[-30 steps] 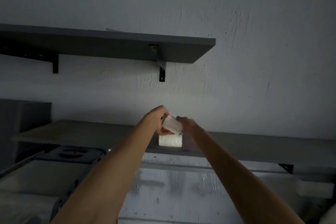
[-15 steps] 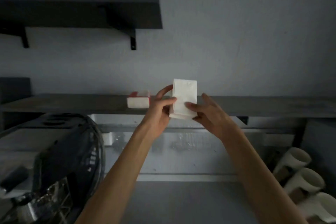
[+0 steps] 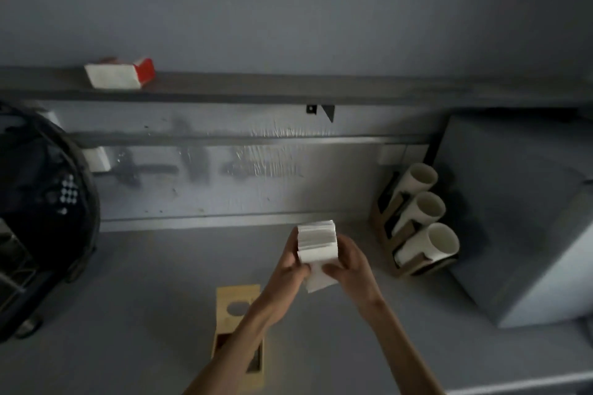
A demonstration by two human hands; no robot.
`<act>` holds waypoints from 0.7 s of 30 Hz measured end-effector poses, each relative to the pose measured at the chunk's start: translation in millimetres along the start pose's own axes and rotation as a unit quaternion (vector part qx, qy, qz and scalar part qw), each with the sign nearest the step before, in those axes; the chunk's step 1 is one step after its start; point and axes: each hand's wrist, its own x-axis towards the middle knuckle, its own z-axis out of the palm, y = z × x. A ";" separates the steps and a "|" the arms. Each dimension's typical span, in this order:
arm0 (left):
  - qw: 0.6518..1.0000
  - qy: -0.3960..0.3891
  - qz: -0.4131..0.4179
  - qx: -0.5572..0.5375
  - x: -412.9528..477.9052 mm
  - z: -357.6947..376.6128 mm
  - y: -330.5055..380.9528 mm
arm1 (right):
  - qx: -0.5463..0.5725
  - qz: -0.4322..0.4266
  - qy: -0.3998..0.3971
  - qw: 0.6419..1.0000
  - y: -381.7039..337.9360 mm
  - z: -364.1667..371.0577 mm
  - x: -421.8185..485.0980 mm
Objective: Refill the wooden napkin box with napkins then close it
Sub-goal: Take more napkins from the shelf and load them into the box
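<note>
Nearest, wooden napkin box lies on grey counter under L forearm, its lid w/ an oval hole slid partly back; inside too dark to tell contents. Just beyond, above counter, L hand & R hand both clamp a white napkin stack from either side, thumbs on its near face; paper edges layered, 1 sheet hanging loose below. Farther R, wooden rack holds 3 white cup stacks beside a grey cabinet; black round mesh object at L; red-white pack on wall shelf against grey wall.
</note>
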 end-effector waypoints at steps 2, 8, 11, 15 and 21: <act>1.000 0.011 -0.012 0.012 -9.3 16.7 -24.3 | -0.004 0.011 0.006 1.000 31.5 -4.6 -15.9; 0.995 0.052 -0.078 0.045 -26.3 40.4 -69.5 | -0.011 0.035 0.017 0.999 89.5 -8.8 -42.9; 0.992 0.030 -0.097 0.073 -33.1 41.2 -91.8 | -0.057 0.039 0.001 0.998 110.6 -10.3 -47.6; 0.991 0.009 -0.119 0.067 -38.4 41.7 -140.3 | -0.094 0.045 -0.007 0.995 152.7 -8.4 -58.7; 0.987 0.038 -0.147 0.048 -57.8 42.3 -216.1 | -0.080 0.098 0.027 0.992 222.7 6.6 -85.0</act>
